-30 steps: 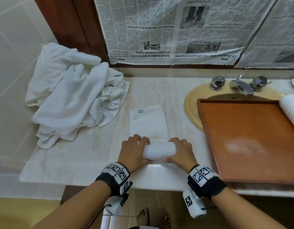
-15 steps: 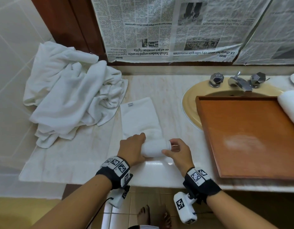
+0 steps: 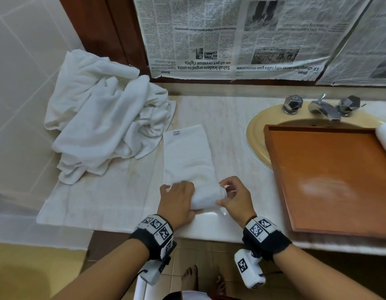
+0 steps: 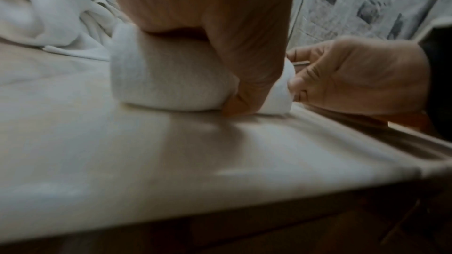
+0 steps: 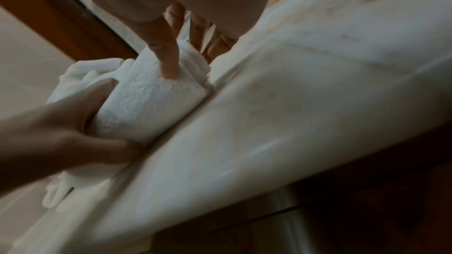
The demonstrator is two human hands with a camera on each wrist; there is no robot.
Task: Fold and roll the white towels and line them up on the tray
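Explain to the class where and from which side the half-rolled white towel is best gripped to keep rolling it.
Grip the rolled part from above, one hand near each end, fingers over the top and thumbs on the near side. It lies crosswise at the counter's front edge with its flat tail running away, so it probably rolls forward.

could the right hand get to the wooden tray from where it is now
Probably yes: the right hand only pinches the end of the half-rolled white towel, and the orange-brown wooden tray lies just to its right with bare marble counter between.
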